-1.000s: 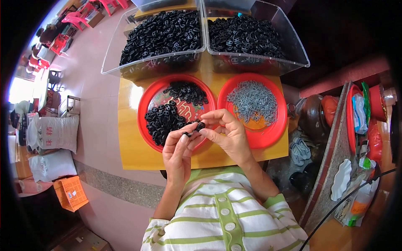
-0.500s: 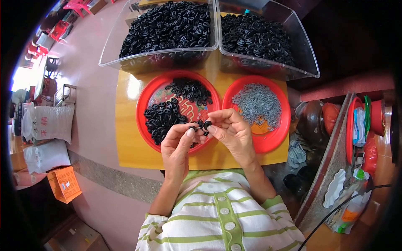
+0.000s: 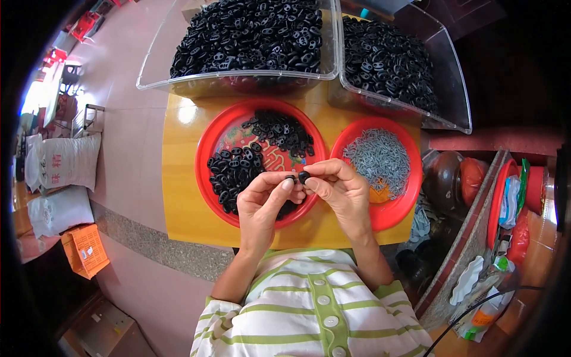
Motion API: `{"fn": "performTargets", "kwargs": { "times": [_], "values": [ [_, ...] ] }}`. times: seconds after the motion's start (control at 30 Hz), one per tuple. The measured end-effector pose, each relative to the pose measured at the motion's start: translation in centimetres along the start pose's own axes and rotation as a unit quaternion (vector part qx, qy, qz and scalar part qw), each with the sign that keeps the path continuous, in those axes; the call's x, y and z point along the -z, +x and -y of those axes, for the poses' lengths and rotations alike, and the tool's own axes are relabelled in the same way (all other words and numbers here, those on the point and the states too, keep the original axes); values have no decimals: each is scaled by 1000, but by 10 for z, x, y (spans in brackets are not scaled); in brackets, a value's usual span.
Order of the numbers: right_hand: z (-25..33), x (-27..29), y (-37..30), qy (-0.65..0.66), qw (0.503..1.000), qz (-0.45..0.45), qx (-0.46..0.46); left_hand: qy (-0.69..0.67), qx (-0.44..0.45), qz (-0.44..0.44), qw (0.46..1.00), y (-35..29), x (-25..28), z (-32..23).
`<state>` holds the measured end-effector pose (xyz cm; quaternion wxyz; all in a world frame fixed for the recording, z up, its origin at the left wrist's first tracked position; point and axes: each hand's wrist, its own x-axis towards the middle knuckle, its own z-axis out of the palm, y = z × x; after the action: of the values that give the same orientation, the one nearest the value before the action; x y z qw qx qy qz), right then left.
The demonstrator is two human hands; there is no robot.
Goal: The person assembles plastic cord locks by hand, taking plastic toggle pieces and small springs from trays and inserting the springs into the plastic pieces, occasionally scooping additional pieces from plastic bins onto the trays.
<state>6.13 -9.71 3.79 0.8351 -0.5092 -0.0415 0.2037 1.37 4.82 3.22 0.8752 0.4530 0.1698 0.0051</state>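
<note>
My left hand (image 3: pixel 263 202) and my right hand (image 3: pixel 340 193) meet fingertip to fingertip over the right edge of a round red tray (image 3: pixel 203 172). Between my right thumb and fingers is a rounded black plastic piece (image 3: pixel 304 177). My left fingertips pinch a smaller black part (image 3: pixel 290 178) close beside it; whether the two touch I cannot tell. In the tray lie a heap of thick black pieces (image 3: pixel 234 172) with holes and a heap of thinner black ones (image 3: pixel 282 132). A second red tray (image 3: pixel 414 178) holds many thin grey screw-like pieces (image 3: pixel 379 156).
Two clear plastic bins of black pieces, one at the left (image 3: pixel 250 41) and one at the right (image 3: pixel 389 62), stand at the back of the yellow table (image 3: pixel 178 202). White sacks (image 3: pixel 68 159) and an orange basket (image 3: pixel 86 250) sit to the left. A low wall (image 3: pixel 461 232) runs along the right.
The whole view has shifted a little, so trays and bins sit further right. My fingertips have drawn closer together, with the black parts nearer each other.
</note>
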Motion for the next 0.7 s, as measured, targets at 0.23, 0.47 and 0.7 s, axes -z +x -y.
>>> {"fn": "performTargets", "kwargs": {
  "times": [0.23,0.47,0.7],
  "values": [
    [-5,4,7,-75,997,-31,17,76,-23,-1,997,13,0,2],
    [-1,-5,9,-96,993,-18,73,32,-11,24,999,16,-1,3],
    [1,-2,13,-224,967,-24,122,-5,-19,24,1000,15,-6,3]
  ]
}}
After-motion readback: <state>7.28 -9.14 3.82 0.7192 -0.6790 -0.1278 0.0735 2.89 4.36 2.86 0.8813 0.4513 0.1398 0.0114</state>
